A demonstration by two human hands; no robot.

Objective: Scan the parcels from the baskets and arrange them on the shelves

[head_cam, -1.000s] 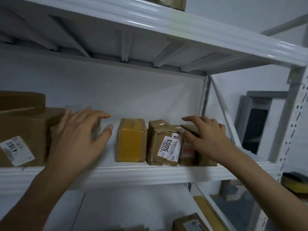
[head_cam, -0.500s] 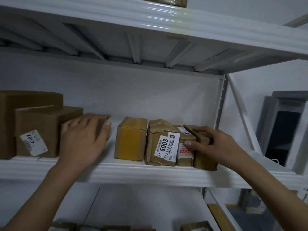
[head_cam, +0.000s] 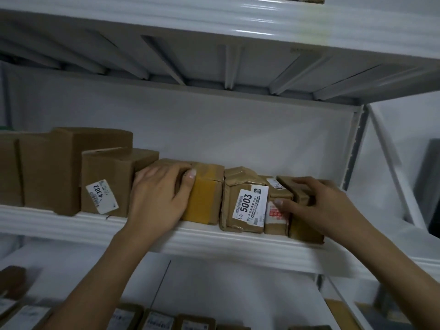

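A row of brown cardboard parcels stands on the white middle shelf [head_cam: 214, 241]. My left hand [head_cam: 159, 198] grips a small brown parcel [head_cam: 164, 164], which touches the yellow-taped parcel [head_cam: 204, 201] on its right. Beside that sits the crumpled parcel labelled 5003 [head_cam: 245, 206], then a narrow parcel with a red-printed label [head_cam: 276, 217]. My right hand [head_cam: 316, 206] grips the end parcel [head_cam: 302, 229] at the right of the row, thumb on the narrow parcel's front. The parcel labelled 4302 [head_cam: 104, 184] stands left of my left hand.
Larger brown boxes [head_cam: 47, 167] fill the shelf's left end. The upper shelf [head_cam: 238, 22] hangs close overhead. Several labelled parcels [head_cam: 154, 320] lie on the lower shelf. A white upright and diagonal brace [head_cam: 385, 163] close the right side; a dark frame [head_cam: 428, 186] stands beyond.
My left hand has slid its small parcel rightward until it meets the yellow-taped one. My right hand has settled over the end parcel. The view has shifted left and down.
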